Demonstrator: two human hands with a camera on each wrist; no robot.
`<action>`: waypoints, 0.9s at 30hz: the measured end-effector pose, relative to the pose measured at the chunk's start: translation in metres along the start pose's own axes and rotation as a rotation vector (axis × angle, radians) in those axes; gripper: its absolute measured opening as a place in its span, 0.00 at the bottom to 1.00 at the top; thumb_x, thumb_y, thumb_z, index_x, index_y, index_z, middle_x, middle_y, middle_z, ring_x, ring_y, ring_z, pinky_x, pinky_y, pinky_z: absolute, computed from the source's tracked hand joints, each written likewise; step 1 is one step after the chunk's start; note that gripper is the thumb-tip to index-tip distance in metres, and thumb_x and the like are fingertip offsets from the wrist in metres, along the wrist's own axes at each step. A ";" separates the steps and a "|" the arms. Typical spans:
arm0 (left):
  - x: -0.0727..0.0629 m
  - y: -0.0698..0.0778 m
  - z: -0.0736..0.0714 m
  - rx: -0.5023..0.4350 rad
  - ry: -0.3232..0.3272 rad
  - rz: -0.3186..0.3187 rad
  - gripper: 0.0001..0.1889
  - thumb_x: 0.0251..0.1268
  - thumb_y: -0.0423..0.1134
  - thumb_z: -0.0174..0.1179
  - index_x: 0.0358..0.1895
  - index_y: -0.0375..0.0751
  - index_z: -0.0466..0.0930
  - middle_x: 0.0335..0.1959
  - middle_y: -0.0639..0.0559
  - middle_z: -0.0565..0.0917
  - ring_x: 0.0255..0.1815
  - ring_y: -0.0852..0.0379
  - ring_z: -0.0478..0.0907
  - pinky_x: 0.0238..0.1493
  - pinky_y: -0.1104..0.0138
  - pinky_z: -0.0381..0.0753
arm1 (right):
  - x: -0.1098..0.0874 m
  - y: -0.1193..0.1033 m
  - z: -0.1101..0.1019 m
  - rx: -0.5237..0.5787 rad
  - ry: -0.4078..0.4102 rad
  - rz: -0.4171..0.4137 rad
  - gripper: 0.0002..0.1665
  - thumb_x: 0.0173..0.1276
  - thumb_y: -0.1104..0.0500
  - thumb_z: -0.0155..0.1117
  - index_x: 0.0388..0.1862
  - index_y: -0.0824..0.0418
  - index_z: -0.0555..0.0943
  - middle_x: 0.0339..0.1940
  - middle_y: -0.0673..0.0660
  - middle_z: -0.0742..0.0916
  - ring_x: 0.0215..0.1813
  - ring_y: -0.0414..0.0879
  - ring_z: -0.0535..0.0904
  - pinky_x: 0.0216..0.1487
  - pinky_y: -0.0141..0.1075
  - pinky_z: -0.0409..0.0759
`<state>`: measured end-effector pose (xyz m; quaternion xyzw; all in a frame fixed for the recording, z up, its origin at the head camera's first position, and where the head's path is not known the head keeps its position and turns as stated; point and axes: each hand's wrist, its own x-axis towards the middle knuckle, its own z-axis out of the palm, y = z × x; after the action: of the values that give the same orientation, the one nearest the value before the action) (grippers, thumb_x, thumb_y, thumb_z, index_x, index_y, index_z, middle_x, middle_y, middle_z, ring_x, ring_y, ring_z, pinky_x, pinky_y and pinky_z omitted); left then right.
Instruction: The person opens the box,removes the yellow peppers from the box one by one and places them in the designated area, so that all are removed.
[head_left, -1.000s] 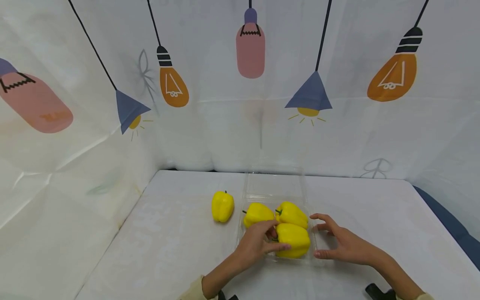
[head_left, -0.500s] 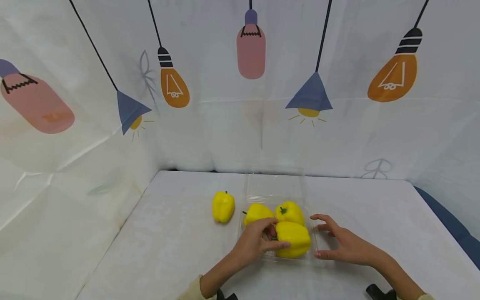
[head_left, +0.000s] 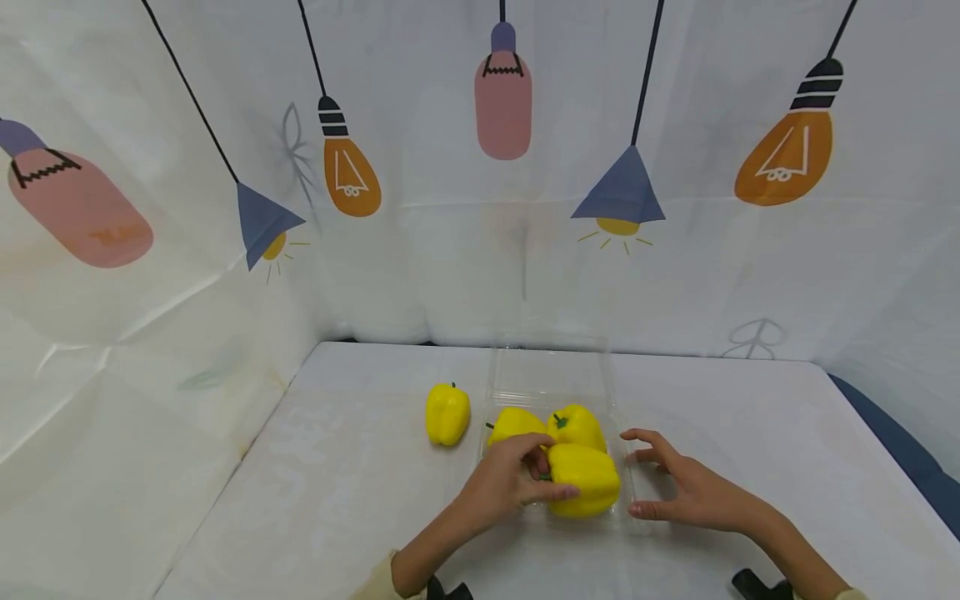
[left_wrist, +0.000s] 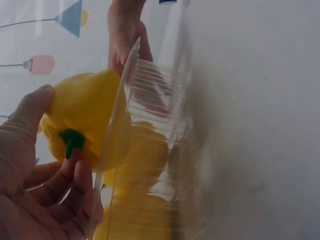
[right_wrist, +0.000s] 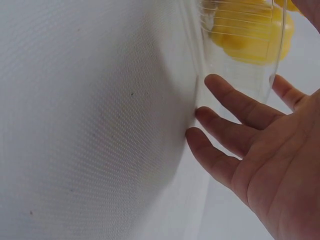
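Note:
A clear plastic clamshell box point(head_left: 551, 372) lies unfolded on the table, its lid towards the back. In its near part, my left hand point(head_left: 501, 485) holds a yellow bell pepper point(head_left: 591, 482) between thumb and fingers, green stem to the left. Seen from the left wrist, this pepper point(left_wrist: 82, 107) stands partly above the box rim. Behind it sit two more yellow peppers, one at the left point(head_left: 516, 422) and one at the right point(head_left: 579, 427). My right hand point(head_left: 686, 487) is spread beside the box's right wall, fingertips at the wall and the table.
Another yellow bell pepper point(head_left: 447, 414) stands on the white table point(head_left: 360, 467), left of the box. Behind the table hangs a white curtain point(head_left: 442, 267) printed with lamps and bulbs. Part of a dark blue thing point(head_left: 907, 442) shows past the table's right edge.
The back right pepper has turned, its stem now facing more towards me, and has shifted slightly left. The pepper in my left hand has edged slightly left. My right hand keeps its place.

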<state>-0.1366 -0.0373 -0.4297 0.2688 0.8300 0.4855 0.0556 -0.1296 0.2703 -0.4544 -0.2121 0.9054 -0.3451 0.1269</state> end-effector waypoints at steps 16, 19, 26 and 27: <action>-0.004 -0.004 -0.027 0.111 -0.048 0.132 0.32 0.52 0.57 0.72 0.57 0.44 0.79 0.36 0.65 0.79 0.38 0.67 0.76 0.45 0.72 0.78 | 0.001 -0.002 0.000 -0.003 0.003 0.036 0.53 0.58 0.40 0.74 0.74 0.48 0.54 0.61 0.59 0.79 0.61 0.64 0.74 0.56 0.67 0.69; -0.004 -0.005 -0.032 0.093 -0.046 0.155 0.31 0.51 0.56 0.73 0.56 0.45 0.79 0.35 0.64 0.80 0.37 0.66 0.76 0.44 0.69 0.80 | 0.001 -0.001 0.000 0.002 0.001 0.031 0.53 0.58 0.40 0.74 0.74 0.48 0.54 0.61 0.59 0.79 0.61 0.64 0.73 0.56 0.67 0.69; -0.006 -0.007 -0.044 0.042 -0.083 0.146 0.31 0.53 0.55 0.73 0.58 0.45 0.77 0.35 0.62 0.79 0.37 0.60 0.77 0.43 0.65 0.81 | 0.001 0.000 0.001 0.008 -0.002 0.014 0.53 0.59 0.40 0.73 0.75 0.48 0.54 0.61 0.58 0.79 0.62 0.64 0.73 0.56 0.68 0.68; -0.006 -0.007 -0.046 0.036 -0.091 0.139 0.31 0.53 0.55 0.72 0.58 0.45 0.77 0.36 0.62 0.79 0.38 0.58 0.77 0.42 0.65 0.81 | 0.000 0.000 0.001 0.010 -0.002 0.010 0.53 0.59 0.40 0.73 0.75 0.48 0.54 0.61 0.58 0.80 0.62 0.64 0.73 0.56 0.68 0.68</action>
<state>-0.1500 -0.0787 -0.4125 0.3486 0.8146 0.4605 0.0544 -0.1299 0.2699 -0.4551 -0.2075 0.9046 -0.3487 0.1306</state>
